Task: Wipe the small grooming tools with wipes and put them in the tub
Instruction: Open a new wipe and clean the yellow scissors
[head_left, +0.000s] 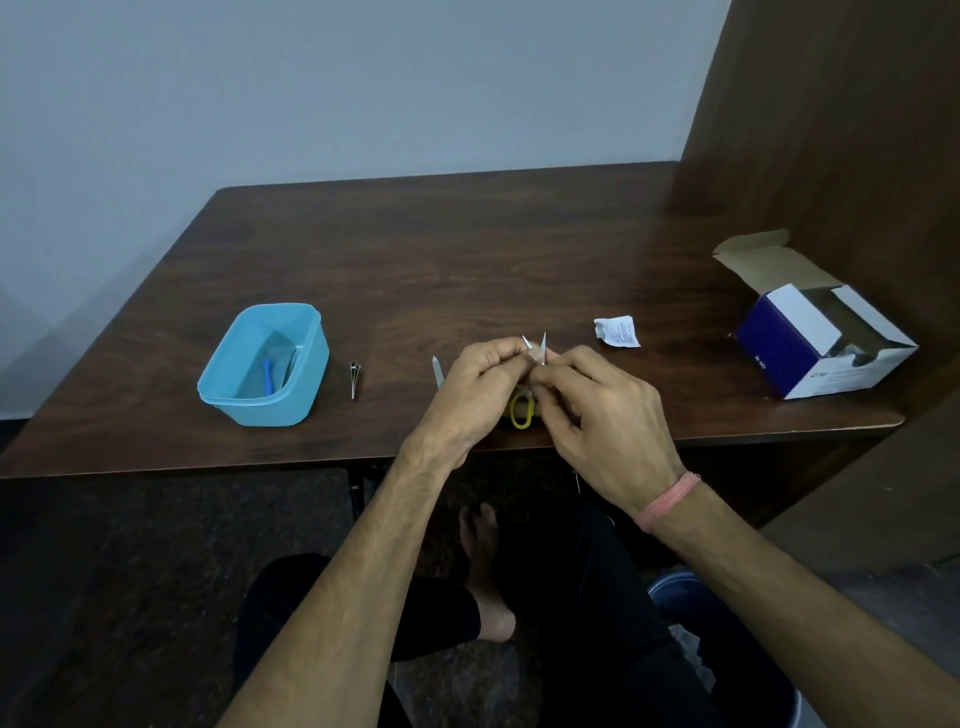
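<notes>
Small scissors with yellow handles (522, 410) are held above the table's near edge, their two blade tips spread apart and pointing up. My left hand (480, 392) grips the scissors from the left. My right hand (592, 410) pinches at one blade; any wipe between its fingers is hidden. A light blue tub (265, 366) stands to the left with a blue-handled tool inside. On the table between tub and hands lie a nail clipper (354, 380) and a metal nail file (437, 370), the file partly behind my left hand.
A torn white wipe sachet (617, 332) lies just beyond my hands. An open blue-and-white box (821, 343) sits at the right by a wooden partition (841, 130). The dark wooden table (415, 260) meets a pale wall. My legs are below the table edge.
</notes>
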